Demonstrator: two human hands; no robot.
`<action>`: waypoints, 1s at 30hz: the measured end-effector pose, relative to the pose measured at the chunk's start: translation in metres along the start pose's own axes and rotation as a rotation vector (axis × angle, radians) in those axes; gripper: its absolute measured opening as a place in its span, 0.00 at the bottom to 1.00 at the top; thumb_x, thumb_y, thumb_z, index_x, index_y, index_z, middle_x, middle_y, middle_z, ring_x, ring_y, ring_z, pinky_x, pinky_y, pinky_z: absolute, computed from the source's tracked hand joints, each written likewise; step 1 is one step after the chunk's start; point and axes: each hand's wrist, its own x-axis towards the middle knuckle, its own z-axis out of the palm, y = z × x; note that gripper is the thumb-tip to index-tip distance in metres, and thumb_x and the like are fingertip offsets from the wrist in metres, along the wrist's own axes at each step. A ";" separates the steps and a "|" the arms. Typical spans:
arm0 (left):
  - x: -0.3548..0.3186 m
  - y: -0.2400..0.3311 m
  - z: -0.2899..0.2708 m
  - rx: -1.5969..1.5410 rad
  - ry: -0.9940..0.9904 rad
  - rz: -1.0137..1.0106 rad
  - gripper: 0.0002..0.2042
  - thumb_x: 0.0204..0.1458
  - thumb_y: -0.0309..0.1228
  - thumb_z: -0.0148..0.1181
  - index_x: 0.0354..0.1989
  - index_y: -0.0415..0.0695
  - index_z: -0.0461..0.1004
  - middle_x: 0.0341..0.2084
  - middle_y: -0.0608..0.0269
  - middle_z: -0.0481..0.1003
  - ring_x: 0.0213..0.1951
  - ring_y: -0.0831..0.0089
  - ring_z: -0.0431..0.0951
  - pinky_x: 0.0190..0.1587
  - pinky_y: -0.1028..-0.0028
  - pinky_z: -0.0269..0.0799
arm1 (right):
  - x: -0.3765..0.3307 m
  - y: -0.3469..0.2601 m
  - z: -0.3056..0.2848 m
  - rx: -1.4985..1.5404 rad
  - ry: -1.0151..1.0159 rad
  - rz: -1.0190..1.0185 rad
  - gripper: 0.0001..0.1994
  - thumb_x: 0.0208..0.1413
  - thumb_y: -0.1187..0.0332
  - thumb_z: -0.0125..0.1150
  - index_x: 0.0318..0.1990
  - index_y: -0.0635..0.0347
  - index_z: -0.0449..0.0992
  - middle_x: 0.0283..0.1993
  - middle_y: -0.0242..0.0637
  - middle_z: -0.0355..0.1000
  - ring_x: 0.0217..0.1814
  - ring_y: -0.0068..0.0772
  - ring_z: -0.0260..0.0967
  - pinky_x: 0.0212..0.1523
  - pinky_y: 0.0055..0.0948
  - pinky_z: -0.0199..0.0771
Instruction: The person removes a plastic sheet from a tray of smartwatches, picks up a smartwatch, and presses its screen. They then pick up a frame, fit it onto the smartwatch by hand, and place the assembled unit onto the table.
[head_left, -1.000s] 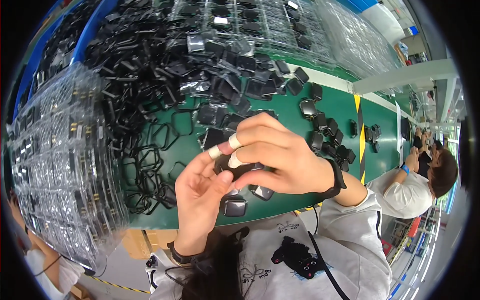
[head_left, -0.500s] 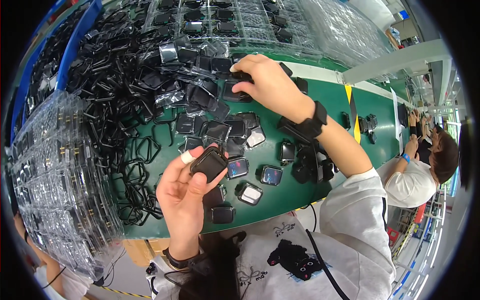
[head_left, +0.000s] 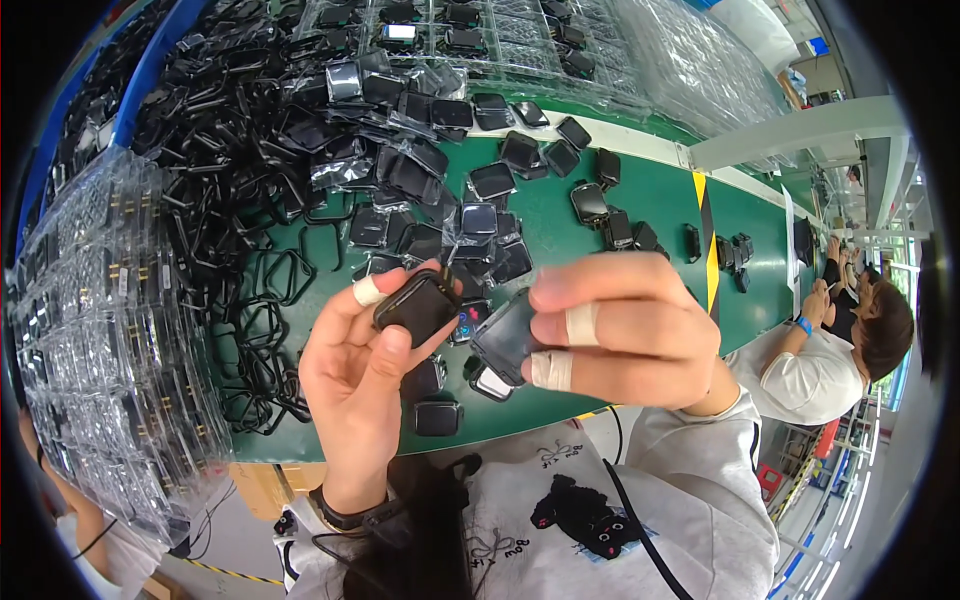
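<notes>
Head view, workbench: left hand point(head_left: 355, 375) raised above the green bench point(head_left: 640, 205), thumb and taped forefinger pinched on a black square case point(head_left: 417, 306), held tilted. Right hand point(head_left: 625, 335), two fingers point(head_left: 580, 325) taped, closed around a dark flat screen point(head_left: 507, 338), held just right of the case and near it; whether the two parts touch cannot be told. Bench below: loose black cases point(head_left: 437, 417) lying singly under the hands; heap of black frames point(head_left: 250, 200) to the left; bagged cases point(head_left: 400, 170) behind. Clear plastic trays point(head_left: 95, 330) stacked at the left edge, more trays point(head_left: 690, 60) at the far side. Another person point(head_left: 835, 350) in white seated further along at the right.
</notes>
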 end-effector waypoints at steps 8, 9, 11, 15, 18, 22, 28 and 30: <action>-0.003 -0.004 0.009 -0.009 -0.106 0.016 0.21 0.52 0.13 0.51 0.56 0.30 0.60 0.55 0.42 0.66 0.55 0.55 0.71 0.58 0.59 0.68 | -0.003 -0.002 -0.004 -0.010 -0.039 -0.027 0.11 0.37 0.80 0.68 0.33 0.63 0.79 0.38 0.40 0.70 0.37 0.41 0.72 0.30 0.26 0.73; -0.004 -0.004 0.011 0.020 -0.115 -0.001 0.22 0.51 0.11 0.50 0.56 0.31 0.59 0.55 0.42 0.65 0.55 0.56 0.70 0.58 0.61 0.68 | -0.003 -0.002 -0.005 0.018 -0.084 0.000 0.12 0.37 0.80 0.69 0.33 0.64 0.79 0.38 0.39 0.69 0.36 0.39 0.72 0.29 0.25 0.72; -0.005 -0.005 0.015 0.049 -0.123 -0.020 0.24 0.49 0.09 0.50 0.57 0.31 0.59 0.56 0.42 0.65 0.55 0.58 0.70 0.59 0.62 0.67 | -0.003 -0.004 -0.002 0.107 -0.068 0.171 0.12 0.37 0.80 0.70 0.33 0.64 0.79 0.38 0.39 0.69 0.34 0.38 0.71 0.29 0.24 0.71; -0.006 -0.007 0.020 0.070 -0.182 -0.109 0.26 0.47 0.06 0.48 0.57 0.31 0.59 0.56 0.44 0.65 0.55 0.62 0.71 0.57 0.67 0.69 | 0.001 -0.005 0.005 0.291 -0.049 0.551 0.12 0.38 0.79 0.71 0.33 0.64 0.78 0.39 0.38 0.67 0.31 0.32 0.69 0.29 0.23 0.70; -0.008 -0.009 0.021 0.132 -0.204 -0.104 0.27 0.46 0.06 0.49 0.58 0.32 0.58 0.55 0.48 0.66 0.54 0.64 0.71 0.55 0.69 0.71 | 0.003 -0.004 0.008 0.313 -0.076 0.626 0.12 0.39 0.78 0.72 0.34 0.64 0.77 0.40 0.38 0.67 0.31 0.29 0.68 0.29 0.23 0.69; -0.010 -0.011 0.028 0.127 -0.112 -0.143 0.26 0.46 0.07 0.53 0.56 0.33 0.62 0.52 0.52 0.68 0.52 0.65 0.73 0.52 0.72 0.73 | 0.001 -0.011 0.010 0.272 -0.056 0.659 0.13 0.41 0.78 0.71 0.36 0.63 0.77 0.41 0.37 0.66 0.33 0.27 0.68 0.31 0.24 0.69; -0.015 -0.017 0.022 0.188 -0.077 -0.051 0.21 0.44 0.08 0.56 0.49 0.33 0.67 0.45 0.56 0.71 0.46 0.66 0.76 0.46 0.74 0.75 | -0.016 -0.016 0.016 0.402 -0.007 0.760 0.13 0.41 0.75 0.72 0.36 0.64 0.76 0.40 0.40 0.68 0.35 0.31 0.68 0.34 0.25 0.68; -0.015 -0.014 0.032 0.283 0.023 -0.013 0.17 0.44 0.08 0.57 0.44 0.32 0.71 0.40 0.57 0.72 0.43 0.67 0.78 0.42 0.76 0.76 | -0.024 -0.017 0.017 0.471 -0.002 0.824 0.13 0.40 0.75 0.72 0.35 0.64 0.76 0.40 0.41 0.69 0.35 0.32 0.68 0.34 0.26 0.68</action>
